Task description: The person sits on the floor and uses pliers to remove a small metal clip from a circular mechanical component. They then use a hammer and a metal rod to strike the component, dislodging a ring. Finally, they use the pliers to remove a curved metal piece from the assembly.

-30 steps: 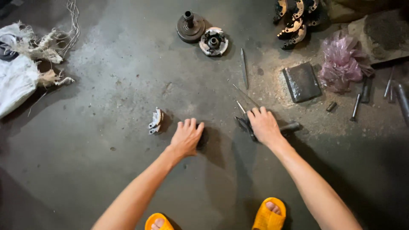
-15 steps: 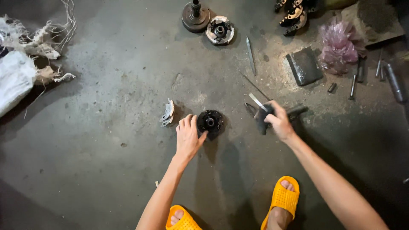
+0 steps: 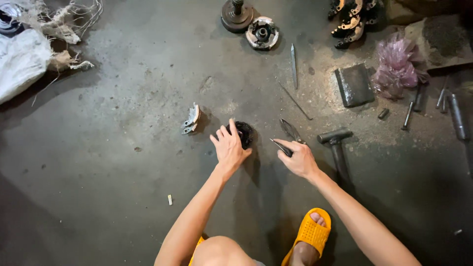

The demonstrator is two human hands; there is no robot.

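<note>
Grey concrete floor [image 3: 123, 162], dusty, stained. White sack [image 3: 19, 69] w/ frayed cords far left. Pink plastic bag [image 3: 396, 66] top right, next to flat dark metal block [image 3: 354, 84]. Hammer [image 3: 337, 148] lying just right of right hand, head near thumb side, handle pointing toward body. Orange slipper [image 3: 308, 235] at bottom centre. Two round metal hubs [image 3: 249, 23] top centre; pile of curved dark shoes [image 3: 351, 20] right of them.

Small black round part [image 3: 244, 134] on floor at centre, dark, greasy-looking, roughly disc-shaped w/ hollow middle; partly hidden by left hand [image 3: 229, 148]. Left hand spread flat, fingers wide, fingertips touching part's left edge, not closed on it. Right hand [image 3: 298, 157] wrapped around pliers [image 3: 287, 138], grip closed on handles, tips pointing up and left, close to part but apart from it. Small silver curved piece [image 3: 190, 119] on floor left of the part, well clear of the hands.
</note>
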